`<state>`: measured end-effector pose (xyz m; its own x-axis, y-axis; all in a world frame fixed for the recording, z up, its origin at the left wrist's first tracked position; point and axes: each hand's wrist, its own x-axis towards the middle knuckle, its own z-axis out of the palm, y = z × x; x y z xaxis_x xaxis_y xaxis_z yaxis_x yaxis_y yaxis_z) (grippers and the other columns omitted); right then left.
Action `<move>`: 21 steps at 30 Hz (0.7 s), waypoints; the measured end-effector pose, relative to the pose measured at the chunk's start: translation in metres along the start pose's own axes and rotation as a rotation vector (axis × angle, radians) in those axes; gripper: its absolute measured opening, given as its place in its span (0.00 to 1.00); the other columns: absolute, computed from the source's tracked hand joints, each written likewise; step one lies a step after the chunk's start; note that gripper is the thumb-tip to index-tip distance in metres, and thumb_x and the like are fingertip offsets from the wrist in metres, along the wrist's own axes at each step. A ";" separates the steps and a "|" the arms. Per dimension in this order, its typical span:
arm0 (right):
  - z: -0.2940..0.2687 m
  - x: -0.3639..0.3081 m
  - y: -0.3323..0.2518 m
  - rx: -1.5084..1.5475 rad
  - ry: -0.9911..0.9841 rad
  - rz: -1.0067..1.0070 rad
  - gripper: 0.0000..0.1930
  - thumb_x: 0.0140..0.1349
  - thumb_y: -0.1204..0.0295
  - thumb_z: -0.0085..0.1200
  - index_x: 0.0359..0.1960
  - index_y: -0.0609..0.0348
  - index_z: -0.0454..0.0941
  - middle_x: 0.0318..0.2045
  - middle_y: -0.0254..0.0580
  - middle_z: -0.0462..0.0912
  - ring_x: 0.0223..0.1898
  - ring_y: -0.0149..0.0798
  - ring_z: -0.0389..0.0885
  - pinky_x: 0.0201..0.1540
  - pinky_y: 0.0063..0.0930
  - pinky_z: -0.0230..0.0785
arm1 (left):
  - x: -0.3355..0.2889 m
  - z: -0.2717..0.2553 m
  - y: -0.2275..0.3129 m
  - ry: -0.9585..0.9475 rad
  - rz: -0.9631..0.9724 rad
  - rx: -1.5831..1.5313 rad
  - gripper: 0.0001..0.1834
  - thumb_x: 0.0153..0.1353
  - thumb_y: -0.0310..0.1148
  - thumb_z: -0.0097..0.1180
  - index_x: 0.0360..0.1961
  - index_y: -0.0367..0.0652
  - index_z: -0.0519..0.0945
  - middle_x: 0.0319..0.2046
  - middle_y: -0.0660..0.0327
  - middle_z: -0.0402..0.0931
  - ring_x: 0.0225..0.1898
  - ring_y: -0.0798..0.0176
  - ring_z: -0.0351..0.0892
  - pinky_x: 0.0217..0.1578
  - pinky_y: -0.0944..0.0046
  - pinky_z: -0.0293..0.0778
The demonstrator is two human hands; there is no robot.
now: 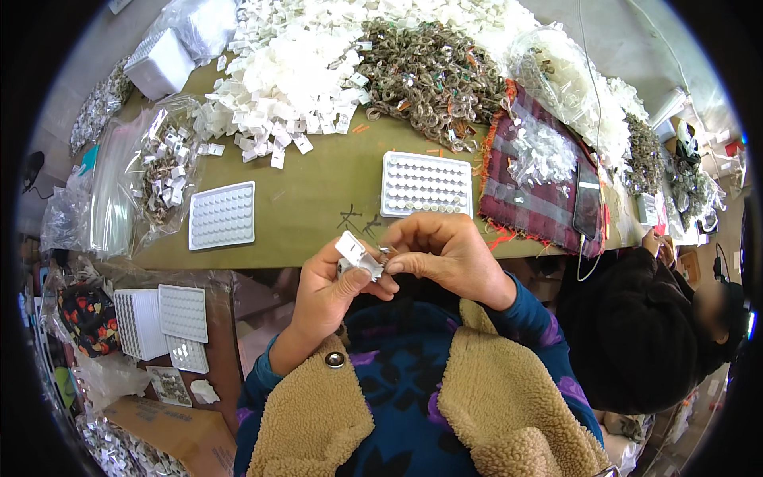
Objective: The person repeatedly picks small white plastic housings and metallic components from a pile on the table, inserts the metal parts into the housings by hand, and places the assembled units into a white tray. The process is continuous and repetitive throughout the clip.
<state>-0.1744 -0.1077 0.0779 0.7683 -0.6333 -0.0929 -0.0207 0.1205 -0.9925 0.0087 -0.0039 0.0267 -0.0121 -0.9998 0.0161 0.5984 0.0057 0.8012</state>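
While your left hand (322,292) pinches the case (351,250) near the table (310,191), I can't tell whether your right hand (449,258) grips anything; the case looks light, stiff: hold its sides.

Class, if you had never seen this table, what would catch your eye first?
First, the big white heap of small pieces on the far side of the table, with a tangled brown pile lying against it. Then, by the table's near edge, the left hand holds a small white case, the right hand close beside it.
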 end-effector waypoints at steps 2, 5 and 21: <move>0.001 0.001 0.013 0.036 0.067 -0.034 0.18 0.61 0.75 0.65 0.52 0.66 0.77 0.34 0.32 0.81 0.32 0.21 0.77 0.32 0.16 0.71 | 0.001 -0.001 -0.003 0.040 -0.010 -0.066 0.19 0.68 0.37 0.58 0.50 0.31 0.73 0.40 0.51 0.79 0.37 0.57 0.85 0.37 0.59 0.86; 0.003 -0.004 0.028 0.039 0.143 -0.031 0.17 0.62 0.76 0.64 0.51 0.66 0.78 0.39 0.34 0.79 0.34 0.22 0.76 0.32 0.17 0.71 | 0.005 0.001 -0.006 0.092 -0.027 -0.071 0.19 0.68 0.37 0.57 0.50 0.31 0.73 0.40 0.52 0.80 0.37 0.58 0.85 0.37 0.59 0.86; -0.001 -0.006 0.043 -0.147 0.168 -0.158 0.13 0.64 0.76 0.60 0.50 0.65 0.80 0.40 0.37 0.78 0.40 0.30 0.75 0.44 0.23 0.70 | 0.014 0.010 -0.017 0.115 -0.192 -0.046 0.17 0.70 0.33 0.54 0.54 0.32 0.72 0.39 0.55 0.81 0.37 0.62 0.85 0.40 0.62 0.85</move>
<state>-0.1803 -0.0992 0.0355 0.6529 -0.7547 0.0641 -0.0112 -0.0943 -0.9955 -0.0098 -0.0174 0.0198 -0.0392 -0.9781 -0.2043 0.6299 -0.1829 0.7548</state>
